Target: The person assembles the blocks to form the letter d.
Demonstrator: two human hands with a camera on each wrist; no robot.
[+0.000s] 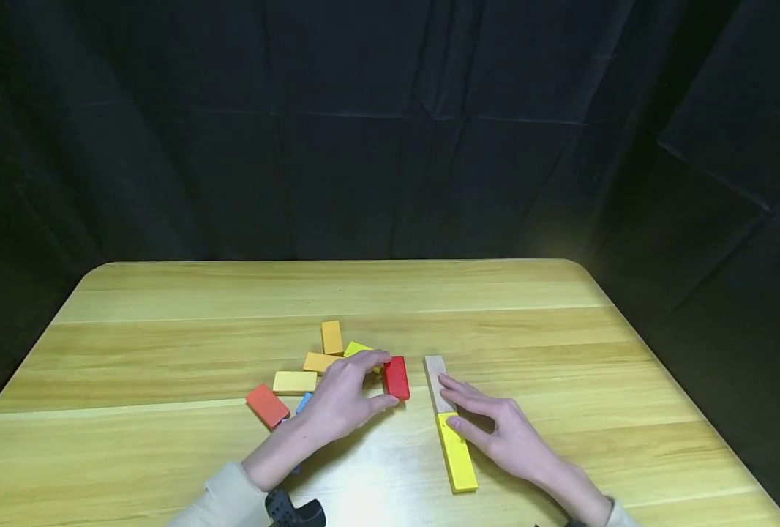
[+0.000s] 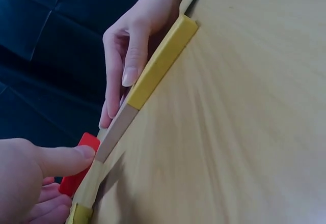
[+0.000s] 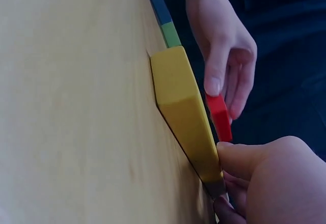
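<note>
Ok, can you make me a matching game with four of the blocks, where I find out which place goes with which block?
Blocks:
1. red block
2. greyish block
3. long yellow block
4. orange-red block

Places, seen from the head view:
A. near end of the two-block line
B. farthest left of all the blocks
C. held between the thumb and fingers of the left hand
D. far end of the two-block line

Right pairs: 1-C, 2-D, 3-A, 4-B
</note>
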